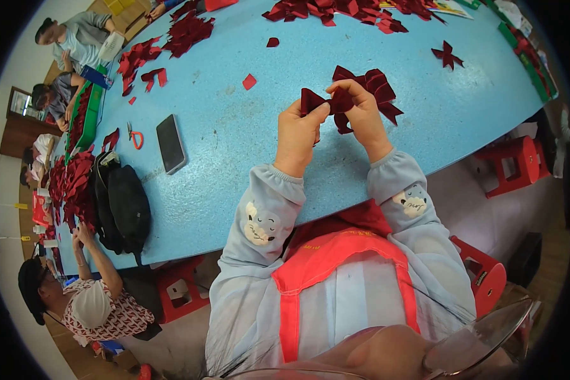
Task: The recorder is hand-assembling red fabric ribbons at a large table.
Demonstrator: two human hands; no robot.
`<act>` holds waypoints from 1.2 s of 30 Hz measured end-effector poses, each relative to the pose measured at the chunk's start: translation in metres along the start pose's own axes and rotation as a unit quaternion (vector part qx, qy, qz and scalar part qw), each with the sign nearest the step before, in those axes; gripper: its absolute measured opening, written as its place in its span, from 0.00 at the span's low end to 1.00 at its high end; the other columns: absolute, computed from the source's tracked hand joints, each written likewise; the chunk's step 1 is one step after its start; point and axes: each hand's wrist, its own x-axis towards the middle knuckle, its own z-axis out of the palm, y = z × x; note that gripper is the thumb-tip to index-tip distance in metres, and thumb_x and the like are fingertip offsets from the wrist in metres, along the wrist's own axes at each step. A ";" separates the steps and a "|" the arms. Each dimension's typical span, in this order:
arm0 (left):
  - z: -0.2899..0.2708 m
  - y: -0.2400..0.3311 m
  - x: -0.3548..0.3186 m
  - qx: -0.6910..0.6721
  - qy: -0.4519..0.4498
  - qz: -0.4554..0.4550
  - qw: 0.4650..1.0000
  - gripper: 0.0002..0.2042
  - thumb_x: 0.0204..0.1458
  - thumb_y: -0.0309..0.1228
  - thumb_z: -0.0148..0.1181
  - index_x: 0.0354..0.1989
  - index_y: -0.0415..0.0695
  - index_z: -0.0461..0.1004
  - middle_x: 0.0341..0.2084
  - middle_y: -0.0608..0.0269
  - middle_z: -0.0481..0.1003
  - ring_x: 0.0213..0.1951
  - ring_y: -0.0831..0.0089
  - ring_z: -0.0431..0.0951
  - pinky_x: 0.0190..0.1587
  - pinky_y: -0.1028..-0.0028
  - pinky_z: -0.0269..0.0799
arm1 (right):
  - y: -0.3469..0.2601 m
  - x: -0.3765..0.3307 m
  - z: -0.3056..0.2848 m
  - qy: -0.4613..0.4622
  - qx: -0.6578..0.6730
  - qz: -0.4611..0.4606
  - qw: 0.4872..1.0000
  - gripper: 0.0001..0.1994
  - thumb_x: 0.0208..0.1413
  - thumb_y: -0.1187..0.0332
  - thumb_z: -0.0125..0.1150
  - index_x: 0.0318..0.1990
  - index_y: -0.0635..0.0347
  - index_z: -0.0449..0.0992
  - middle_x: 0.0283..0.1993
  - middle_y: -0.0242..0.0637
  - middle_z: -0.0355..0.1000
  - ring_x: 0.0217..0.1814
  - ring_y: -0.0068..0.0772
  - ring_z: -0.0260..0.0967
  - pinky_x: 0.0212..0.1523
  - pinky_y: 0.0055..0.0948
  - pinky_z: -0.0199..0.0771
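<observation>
Clear, curved eyeglass lenses [478, 345] occupy the lower edge of the view, ahead of a bright red fabric apron [326, 259] and pale blue elasticated sleeves. Past the cuffs, both hands are engaged. The left hand [296, 134] grasps the left side of a dark red velvet ribbon bow [341, 101], thumb tip near its centre; the right hand [365, 117] grips the right loop between thumb and fingers. The bow is held above the light blue, speckled counter [234, 145]. A cluster of similar dark red velvet bows [380, 85] lies just beyond the right hand; whether the tail below the held bow belongs to it or to the cluster cannot be told.

Possible faults, by judgement:
- Loop distortion: caused by the two hands pulling unequally.
- Loosened centre: caused by the left thumb slipping; how the centre is fastened is not visible.
- Crushed velvet pile: caused by excessive finger pressure.
- Disturbed cluster: caused by the right hand sweeping outward.

Clearance is greater at the orange-handled scissors [137, 139] and the dark-screened smartphone [171, 144], both well apart from the left hand.
</observation>
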 end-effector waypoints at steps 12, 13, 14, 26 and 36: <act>0.019 -0.015 -0.001 -0.060 -0.012 -0.018 0.998 0.05 0.50 0.27 0.58 0.29 0.42 0.68 0.17 0.73 0.65 0.13 0.89 0.53 0.13 0.83 0.46 | 0.025 0.002 0.008 0.201 -0.049 -0.091 0.974 0.07 0.55 0.73 0.48 0.30 0.63 0.73 0.26 0.27 0.69 0.27 0.14 0.61 0.27 0.16 0.62; 0.018 -0.015 0.002 -0.060 -0.023 -0.025 0.998 0.05 0.50 0.28 0.58 0.29 0.42 0.68 0.18 0.72 0.66 0.14 0.88 0.56 0.14 0.83 0.48 | 0.021 0.001 0.004 0.200 -0.049 -0.091 0.974 0.07 0.55 0.73 0.48 0.30 0.63 0.73 0.26 0.27 0.69 0.27 0.14 0.61 0.27 0.16 0.62; 0.015 -0.014 0.005 -0.060 -0.036 -0.034 0.997 0.05 0.51 0.28 0.57 0.30 0.42 0.68 0.19 0.72 0.66 0.15 0.87 0.58 0.15 0.83 0.51 | 0.013 0.000 -0.001 0.151 -0.027 -0.036 0.987 0.07 0.56 0.71 0.48 0.31 0.63 0.72 0.26 0.27 0.69 0.27 0.14 0.61 0.28 0.16 0.62; 0.024 -0.006 0.000 -0.047 -0.050 0.005 0.998 0.11 0.56 0.38 0.50 0.37 0.42 0.69 0.30 0.67 0.73 0.29 0.79 0.72 0.29 0.78 0.69 | -0.025 -0.025 -0.011 0.140 -0.164 -0.148 0.965 0.10 0.58 0.68 0.47 0.34 0.65 0.74 0.23 0.29 0.70 0.22 0.15 0.62 0.22 0.18 0.61; 0.080 0.010 -0.072 -0.055 -0.203 -0.052 0.976 0.11 0.55 0.34 0.52 0.41 0.41 0.69 0.32 0.66 0.73 0.29 0.77 0.73 0.32 0.77 0.71 | -0.086 -0.098 -0.042 0.187 -0.039 -0.064 0.980 0.13 0.60 0.62 0.47 0.36 0.60 0.75 0.22 0.26 0.69 0.15 0.10 0.52 0.14 0.16 0.48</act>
